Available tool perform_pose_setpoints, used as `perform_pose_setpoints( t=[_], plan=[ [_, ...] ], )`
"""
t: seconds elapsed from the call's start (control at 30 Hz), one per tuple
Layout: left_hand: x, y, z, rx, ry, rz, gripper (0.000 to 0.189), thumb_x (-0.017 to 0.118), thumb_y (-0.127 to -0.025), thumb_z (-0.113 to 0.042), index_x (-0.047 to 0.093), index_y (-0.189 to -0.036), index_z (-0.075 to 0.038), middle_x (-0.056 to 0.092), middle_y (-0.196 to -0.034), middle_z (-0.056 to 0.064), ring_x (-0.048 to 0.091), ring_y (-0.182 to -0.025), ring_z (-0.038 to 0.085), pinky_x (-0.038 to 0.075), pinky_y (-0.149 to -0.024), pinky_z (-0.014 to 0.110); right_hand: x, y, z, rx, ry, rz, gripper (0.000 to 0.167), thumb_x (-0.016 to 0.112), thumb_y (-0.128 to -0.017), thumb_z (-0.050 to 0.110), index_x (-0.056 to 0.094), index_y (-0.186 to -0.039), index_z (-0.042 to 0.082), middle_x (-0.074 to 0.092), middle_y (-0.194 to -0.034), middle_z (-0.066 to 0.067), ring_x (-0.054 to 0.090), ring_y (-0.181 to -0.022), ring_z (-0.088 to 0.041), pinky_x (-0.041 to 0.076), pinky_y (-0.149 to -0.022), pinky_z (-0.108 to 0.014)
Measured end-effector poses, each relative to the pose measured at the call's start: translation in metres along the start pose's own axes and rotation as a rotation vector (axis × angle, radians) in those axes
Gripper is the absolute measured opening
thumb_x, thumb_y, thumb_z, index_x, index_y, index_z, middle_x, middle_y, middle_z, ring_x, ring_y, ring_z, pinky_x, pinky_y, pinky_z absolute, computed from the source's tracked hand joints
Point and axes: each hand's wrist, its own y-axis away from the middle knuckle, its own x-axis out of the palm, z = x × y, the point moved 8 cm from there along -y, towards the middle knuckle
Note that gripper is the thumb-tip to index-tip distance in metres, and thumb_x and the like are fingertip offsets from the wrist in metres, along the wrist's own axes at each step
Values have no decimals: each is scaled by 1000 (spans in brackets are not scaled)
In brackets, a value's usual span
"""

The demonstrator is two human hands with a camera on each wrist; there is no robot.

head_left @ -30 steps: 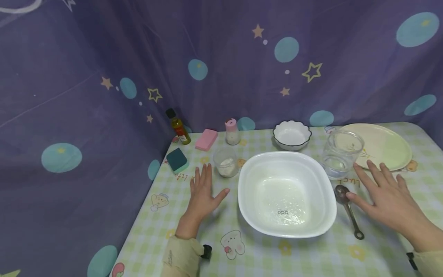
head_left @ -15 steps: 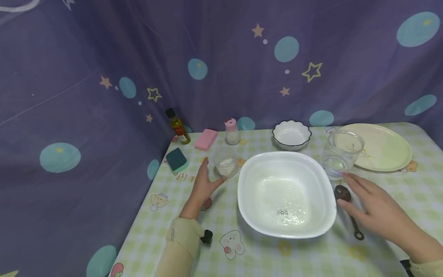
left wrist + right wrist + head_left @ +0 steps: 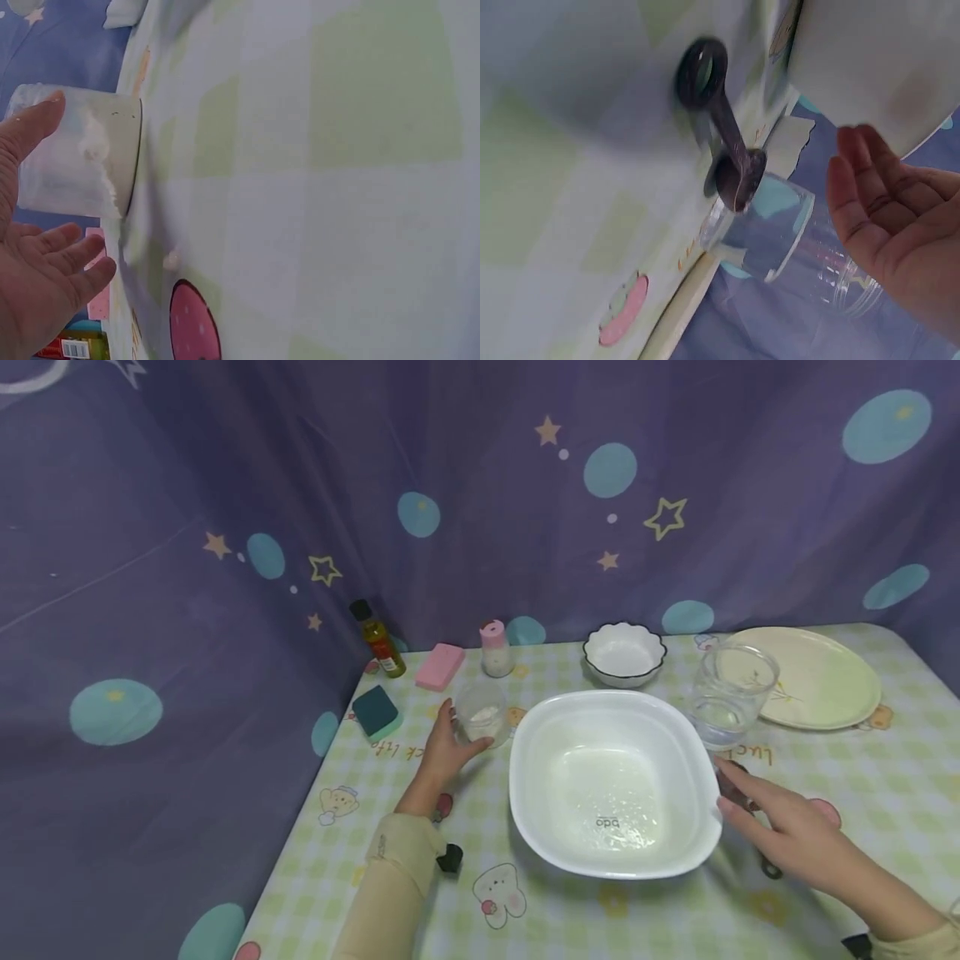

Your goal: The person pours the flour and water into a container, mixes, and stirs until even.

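Note:
My left hand [image 3: 444,753] is at a small clear plastic cup [image 3: 480,720] of white powder, thumb and fingers spread about it. In the left wrist view the thumb lies in front of the cup [image 3: 82,154], and the other fingers hang loosely apart from it. Over on the right, my right hand [image 3: 791,828] has its fingertips at the right rim of a large white basin [image 3: 525,735]; whether they touch it I cannot tell. Beneath that hand lies a dark spoon [image 3: 730,133] with a ring-ended handle, partly hidden in the head view.
A clear jar [image 3: 731,693] stands behind the right hand, near an oval plate [image 3: 832,681]. At the back are a scalloped white bowl [image 3: 625,653], a pink-topped shaker [image 3: 495,649], a pink sponge [image 3: 440,667], an oil bottle [image 3: 381,643] and a green sponge [image 3: 377,712].
My left hand has moved forward to the powder cup, its fingers no longer spread flat. My right hand has moved left, over the spoon, to the basin's rim. The view has shifted slightly.

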Motion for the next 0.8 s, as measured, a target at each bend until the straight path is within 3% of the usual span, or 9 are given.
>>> perform_pose_setpoints(
  t=[0.1, 0.23, 0.47, 0.63, 0.8],
  plan=[
    [2, -3, 2, -16, 17, 1, 107, 84, -78, -32, 15, -155, -6, 34, -151, 22, 35, -139, 33, 29, -113, 46, 4, 0, 2, -23, -93, 6, 62, 62, -96, 10, 36, -152, 8, 67, -112, 3, 60, -87, -2, 47, -65, -22],
    [4, -7, 4, -29, 36, 3, 104, 83, -79, -34, 18, -155, -7, 35, -151, 22, 36, -137, 34, 30, -112, 47, 8, 2, 0, -25, -147, -1, 68, 66, -92, 6, 34, -152, 7, 65, -98, 9, 58, -79, -1, 43, -56, -22],
    [9, -13, 8, -7, 86, -17, 108, 85, -76, -34, 16, -155, -9, 35, -152, 19, 33, -140, 33, 28, -113, 46, 13, 3, -1, -5, -207, 18, 69, 66, -92, 4, 32, -152, 4, 67, -96, 8, 60, -80, -1, 45, -57, -23],
    [11, -16, 6, 32, 132, -39, 97, 87, -75, -29, 29, -151, -10, 42, -148, 15, 37, -137, 29, 30, -112, 44, 14, 4, -1, 23, -247, 24, 67, 64, -93, 5, 32, -152, 4, 68, -97, 8, 61, -84, -2, 48, -61, -23],
    [13, -18, 3, 44, 158, -67, 91, 87, -73, -23, 36, -147, -7, 47, -142, 15, 43, -132, 30, 34, -109, 43, 16, 4, -4, 47, -308, 31, 66, 63, -94, 2, 30, -151, -1, 68, -103, -2, 61, -90, 0, 53, -68, -21]
  ],
)
